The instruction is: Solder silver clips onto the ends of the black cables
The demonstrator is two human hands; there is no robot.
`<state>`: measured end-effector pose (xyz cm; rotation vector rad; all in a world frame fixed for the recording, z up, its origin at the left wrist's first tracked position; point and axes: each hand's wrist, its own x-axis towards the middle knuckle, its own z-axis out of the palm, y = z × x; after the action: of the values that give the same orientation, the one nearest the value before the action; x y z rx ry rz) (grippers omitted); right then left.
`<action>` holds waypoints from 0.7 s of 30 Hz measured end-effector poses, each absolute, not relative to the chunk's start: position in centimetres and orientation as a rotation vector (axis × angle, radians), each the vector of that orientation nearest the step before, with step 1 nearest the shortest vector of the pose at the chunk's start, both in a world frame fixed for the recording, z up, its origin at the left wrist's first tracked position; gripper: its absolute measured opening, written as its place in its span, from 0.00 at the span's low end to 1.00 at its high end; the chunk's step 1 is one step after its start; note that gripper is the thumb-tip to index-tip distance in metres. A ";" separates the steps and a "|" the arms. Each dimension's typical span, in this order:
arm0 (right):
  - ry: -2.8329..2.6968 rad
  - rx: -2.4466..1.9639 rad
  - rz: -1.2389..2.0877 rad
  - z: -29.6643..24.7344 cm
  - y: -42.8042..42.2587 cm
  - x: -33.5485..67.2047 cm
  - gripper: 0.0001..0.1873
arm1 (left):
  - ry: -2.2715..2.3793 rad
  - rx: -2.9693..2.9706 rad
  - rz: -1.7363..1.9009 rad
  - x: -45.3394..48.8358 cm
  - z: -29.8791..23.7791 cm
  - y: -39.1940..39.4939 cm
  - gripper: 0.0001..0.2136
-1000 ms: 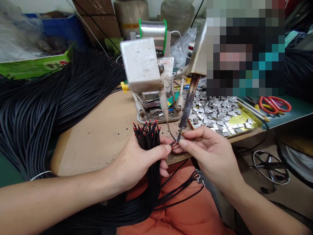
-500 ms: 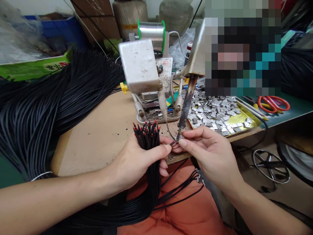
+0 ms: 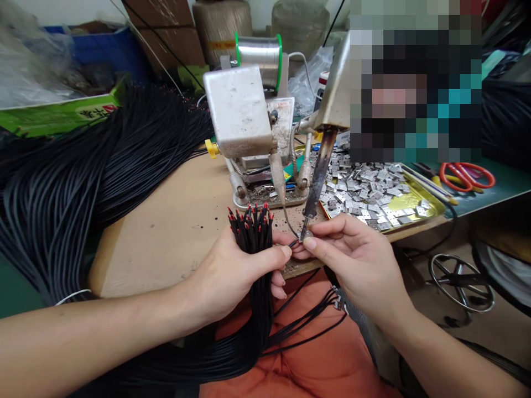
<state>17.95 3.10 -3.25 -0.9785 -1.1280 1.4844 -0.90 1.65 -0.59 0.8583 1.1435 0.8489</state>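
My left hand (image 3: 236,271) is closed around a bundle of black wires with red tips (image 3: 252,226), held upright at the table's front edge. Its thumb and fingertips also pinch a single wire end toward the right. My right hand (image 3: 352,257) pinches a small metal piece (image 3: 306,236) against that wire end, directly under the tip of a fixed soldering iron (image 3: 317,182). A thin solder wire (image 3: 288,221) curves down from the feeder to the same spot. Several finished black wires (image 3: 307,320) hang over my orange lap.
A grimy metal solder feeder box (image 3: 238,110) with a solder spool (image 3: 259,52) stands behind the iron. A yellow tray (image 3: 431,207) holds many small metal pieces. Red-handled scissors (image 3: 467,176) lie right. A big heap of black cables (image 3: 83,171) fills the left. Another person sits behind.
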 end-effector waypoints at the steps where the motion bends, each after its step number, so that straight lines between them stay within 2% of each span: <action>1: -1.130 -0.981 1.484 -3.2 3.1 17.9 0.09 | 1.144 0.860 0.850 -0.9 -0.6 1.7 0.13; 21: -1.131 -0.995 1.434 -3.1 2.7 17.6 0.08 | 1.117 0.812 0.828 -0.7 -0.3 1.5 0.14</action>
<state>17.55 2.66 -3.07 -0.9948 -1.1311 1.4337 -0.70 1.50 -0.29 0.8124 1.1172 0.8280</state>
